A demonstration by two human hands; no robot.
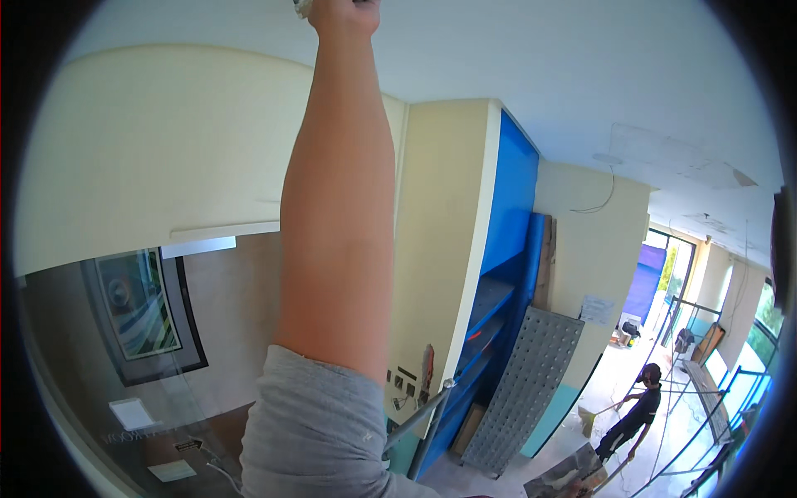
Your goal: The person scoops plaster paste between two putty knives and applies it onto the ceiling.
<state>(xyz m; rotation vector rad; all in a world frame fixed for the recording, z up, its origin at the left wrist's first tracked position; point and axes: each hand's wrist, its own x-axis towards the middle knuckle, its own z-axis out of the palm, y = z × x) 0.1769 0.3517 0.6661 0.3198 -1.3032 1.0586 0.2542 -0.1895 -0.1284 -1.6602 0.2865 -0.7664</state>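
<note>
My left arm, in a grey short sleeve, stretches straight up through the middle of the view. At the top edge my left hand (343, 15) is cut off by the frame, raised close under the white ceiling (515, 50). Its visible part looks closed. A small whitish, crusted piece (302, 7) shows at the hand's left side, and a bit of something dark shows above it. What this object is lies mostly out of frame. My right hand does not appear.
A window (141, 315) lies left, below a cream wall (191, 141). Right of my arm are blue shelves (486, 332) and a leaning perforated metal plank (523, 390). Farther right a person (639, 415) holds a broom (588, 421) near scaffold frames (722, 398). A wire (613, 187) hangs from the ceiling.
</note>
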